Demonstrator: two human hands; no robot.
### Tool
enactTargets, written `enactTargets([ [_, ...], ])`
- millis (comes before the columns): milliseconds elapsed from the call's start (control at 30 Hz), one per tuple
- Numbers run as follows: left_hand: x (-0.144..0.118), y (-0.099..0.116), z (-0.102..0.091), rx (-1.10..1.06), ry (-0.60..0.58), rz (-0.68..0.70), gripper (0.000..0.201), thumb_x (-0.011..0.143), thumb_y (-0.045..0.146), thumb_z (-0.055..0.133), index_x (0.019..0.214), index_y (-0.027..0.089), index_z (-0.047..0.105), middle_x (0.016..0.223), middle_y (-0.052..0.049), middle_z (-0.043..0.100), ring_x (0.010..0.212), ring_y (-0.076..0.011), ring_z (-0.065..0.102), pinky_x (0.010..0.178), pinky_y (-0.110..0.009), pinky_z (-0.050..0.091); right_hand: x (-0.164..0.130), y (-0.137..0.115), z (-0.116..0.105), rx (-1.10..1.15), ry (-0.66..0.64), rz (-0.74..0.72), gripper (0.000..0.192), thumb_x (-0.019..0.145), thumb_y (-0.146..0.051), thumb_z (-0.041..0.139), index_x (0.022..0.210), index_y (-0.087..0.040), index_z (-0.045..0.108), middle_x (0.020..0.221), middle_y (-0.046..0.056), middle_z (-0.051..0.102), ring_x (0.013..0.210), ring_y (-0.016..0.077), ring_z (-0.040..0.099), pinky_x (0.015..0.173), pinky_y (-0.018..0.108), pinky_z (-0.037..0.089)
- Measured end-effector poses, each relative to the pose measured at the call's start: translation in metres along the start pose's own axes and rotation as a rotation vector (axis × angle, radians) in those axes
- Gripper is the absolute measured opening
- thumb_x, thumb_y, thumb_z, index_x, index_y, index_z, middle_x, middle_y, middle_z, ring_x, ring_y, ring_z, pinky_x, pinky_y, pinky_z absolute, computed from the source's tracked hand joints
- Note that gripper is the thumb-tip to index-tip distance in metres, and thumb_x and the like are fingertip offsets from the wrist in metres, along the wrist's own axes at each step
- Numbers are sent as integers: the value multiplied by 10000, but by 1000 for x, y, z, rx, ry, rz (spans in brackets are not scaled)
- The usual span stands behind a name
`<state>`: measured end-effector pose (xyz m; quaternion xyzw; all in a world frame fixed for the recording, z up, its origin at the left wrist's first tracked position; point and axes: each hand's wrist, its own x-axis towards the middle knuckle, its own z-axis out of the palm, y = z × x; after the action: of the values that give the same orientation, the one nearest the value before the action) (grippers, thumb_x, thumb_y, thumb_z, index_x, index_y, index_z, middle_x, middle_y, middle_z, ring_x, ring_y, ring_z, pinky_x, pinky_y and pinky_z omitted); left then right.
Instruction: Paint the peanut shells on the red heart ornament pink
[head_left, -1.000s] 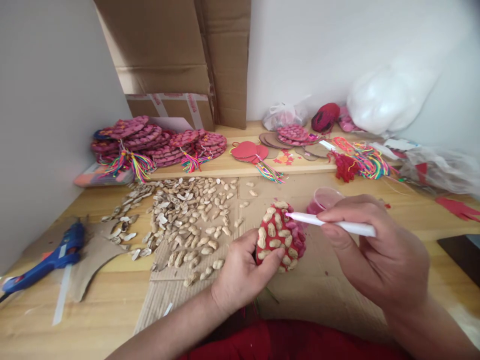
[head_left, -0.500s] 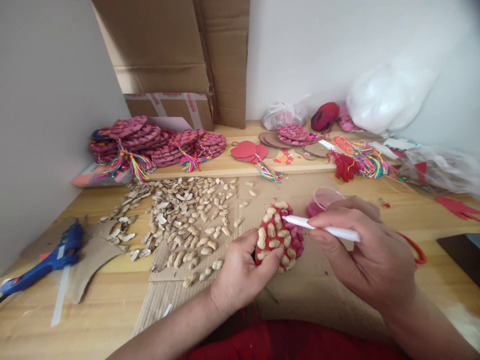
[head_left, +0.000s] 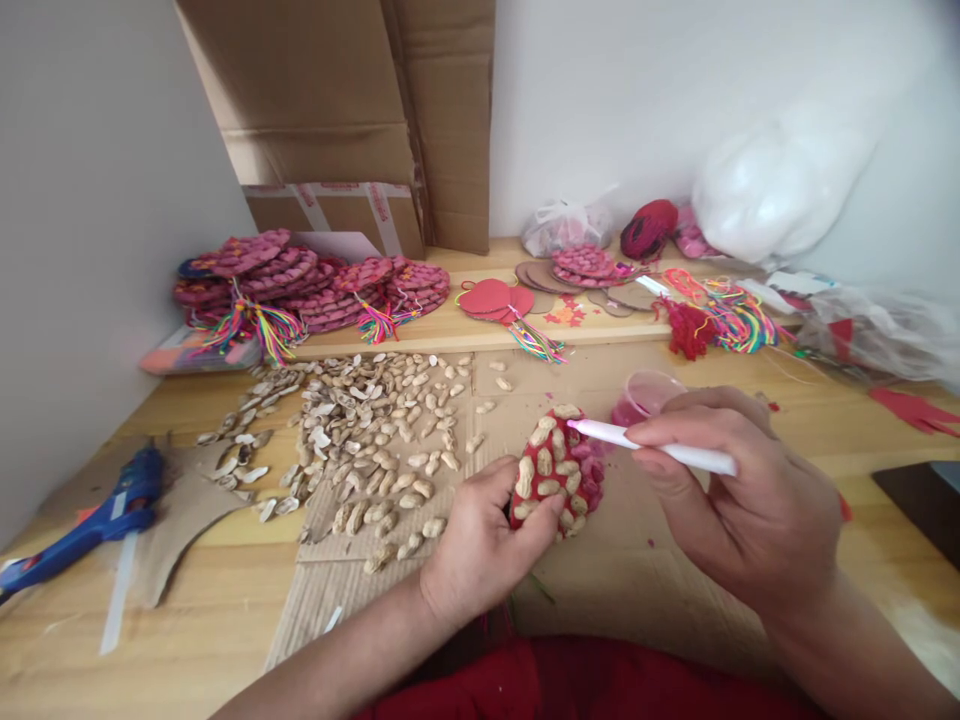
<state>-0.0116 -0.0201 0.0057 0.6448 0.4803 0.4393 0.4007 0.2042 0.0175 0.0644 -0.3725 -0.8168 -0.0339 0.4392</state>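
My left hand (head_left: pixel 487 540) is closed on a red disc (head_left: pixel 556 440) covered with peanut shells, thumb across its front. Most shells facing me are plain tan; those along its right side are pink. Between thumb and fingers, my right hand (head_left: pixel 739 490) holds a slim white paintbrush (head_left: pixel 671 452), pen-shaped with a pink tip. That tip is at the disc's upper right edge; whether it touches cannot be made out. Just behind the right hand stands a clear cup (head_left: pixel 651 392) with pink paint inside, partly hidden by the fingers.
Loose peanut shells (head_left: pixel 375 430) spread over the cardboard at left. A blue glue gun (head_left: pixel 124 515) lies further left. On the raised shelf are pink tasselled discs (head_left: pixel 277 280), red discs (head_left: pixel 491 298), yarn (head_left: pixel 649 230) and colourful tassels (head_left: pixel 739 318). A dark flat object (head_left: pixel 922 505) lies far right.
The brush has shifted slightly right along the disc's upper edge, with my right hand moving right too. The disc has tilted a little; my left hand keeps its hold.
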Motion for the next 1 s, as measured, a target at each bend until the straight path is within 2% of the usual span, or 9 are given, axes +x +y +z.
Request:
enactTargets([
  [167,2,-1,0,21,0,54,91,922,218,643,885,176,715,855,-54,703,765,-183,639,732,-292,510,0,1,-1,26,-9,32,203,879,-203,683,1072,-261,656,926,25,731,1050,260,688,892,426,500],
  [400,3,3,-2,49,11,77,110,921,220,653,840,178,715,817,-53,696,747,-186,635,725,-294,520,2,-4,-2,-36,8,-13,180,883,-208,677,1054,-261,662,892,25,731,1020,258,693,904,431,495],
  [567,2,-1,-2,66,26,72,107,924,211,632,858,167,704,830,-57,688,751,-181,616,720,-294,491,2,-5,-3,-56,-33,-50,137,884,-249,684,1021,-247,669,895,31,699,1009,248,681,883,416,486],
  [833,1,-5,1,73,16,64,162,929,217,633,774,171,651,732,-12,604,670,-146,533,648,-265,424,1,-4,-3,-52,27,-5,158,885,-222,679,1040,-250,674,902,33,719,997,240,695,864,409,517],
  [1000,3,-2,0,69,5,73,127,929,203,622,827,168,690,820,-52,684,751,-178,615,708,-285,467,2,-3,-2,-53,17,-22,161,883,-232,679,1039,-269,673,890,28,723,994,250,697,874,426,528],
])
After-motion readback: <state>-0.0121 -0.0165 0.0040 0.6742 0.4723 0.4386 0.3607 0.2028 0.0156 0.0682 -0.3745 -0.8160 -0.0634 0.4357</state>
